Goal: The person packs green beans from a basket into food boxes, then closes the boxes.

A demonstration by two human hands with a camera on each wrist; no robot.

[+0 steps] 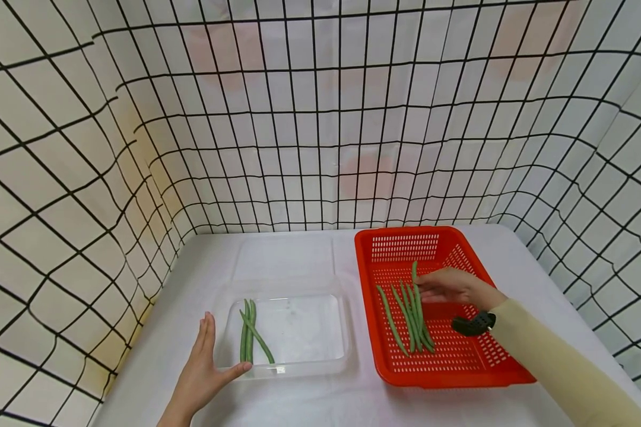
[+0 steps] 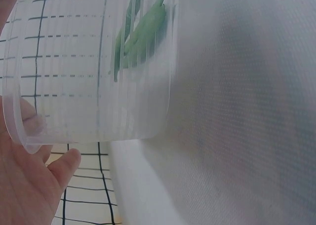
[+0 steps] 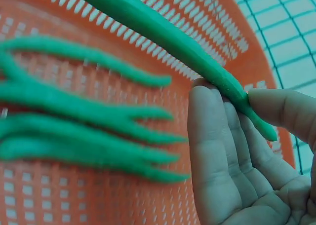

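Note:
My right hand [image 1: 448, 286] pinches a green bean [image 3: 163, 32] near one end, between thumb and fingertips, over the red basket [image 1: 376, 332]. Several other green beans [image 3: 74, 104] lie below it on the basket floor, roughly side by side. My left hand [image 1: 200, 367] touches the front left corner of a clear plastic container [image 1: 299, 369], its fingers straight and spread from the thumb along the rim. Inside that container, at its left side, are 3 green beans [image 1: 247, 338], one lying across the others. Through the ribbed wall they look blurred in the left wrist view.
A white cloth [image 1: 352, 409] covers the table under both containers. Black wire grid [image 1: 320, 118] surrounds the table at the back and both sides, with pale sheeting behind it. The basket stands right of the clear container, a narrow gap between them.

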